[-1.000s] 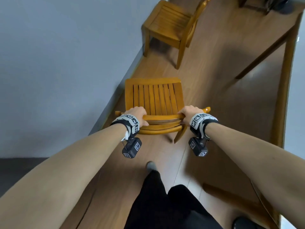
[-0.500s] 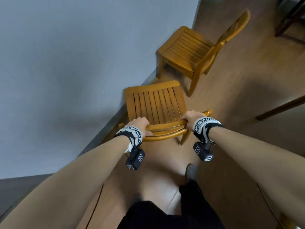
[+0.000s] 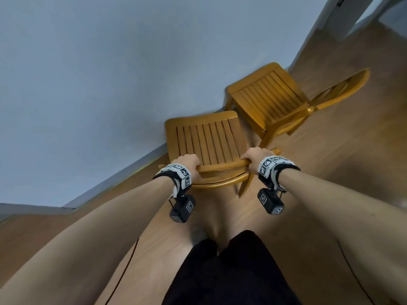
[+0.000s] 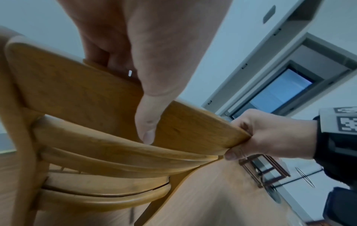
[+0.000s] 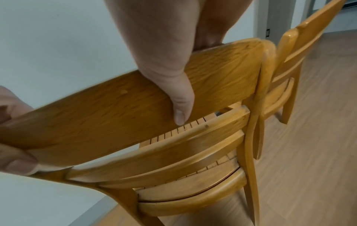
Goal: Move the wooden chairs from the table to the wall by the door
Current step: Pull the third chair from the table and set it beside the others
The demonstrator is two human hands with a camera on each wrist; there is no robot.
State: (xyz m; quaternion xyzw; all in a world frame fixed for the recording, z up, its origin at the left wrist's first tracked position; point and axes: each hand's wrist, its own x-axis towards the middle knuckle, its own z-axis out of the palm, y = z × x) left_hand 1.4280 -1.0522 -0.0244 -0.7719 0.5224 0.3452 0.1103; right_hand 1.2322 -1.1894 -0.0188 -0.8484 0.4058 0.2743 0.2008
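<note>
A wooden slatted chair (image 3: pixel 207 139) faces the grey wall (image 3: pixel 99 73), its seat front close to the baseboard. My left hand (image 3: pixel 187 161) grips the left end of its curved top rail (image 4: pixel 77 91), thumb on the back face. At the rail's right end my right hand (image 3: pixel 253 157) grips it too, thumb (image 5: pixel 179 104) lying down the back of the rail (image 5: pixel 115 107). A second wooden chair (image 3: pixel 275 100) stands just beyond and to the right, also against the wall. Whether the held chair's legs touch the floor is hidden.
The wood floor (image 3: pixel 330 172) stretches to the right. A door frame (image 3: pixel 343 16) stands at the far right end of the wall. A thin cable (image 3: pixel 123 274) trails on the floor by my left arm. My dark trouser legs (image 3: pixel 231 271) are directly behind the chair.
The held chair has come nearer to the wall and right up beside the second chair. Both hands keep the same grip on the top rail. The table has left the head view.
</note>
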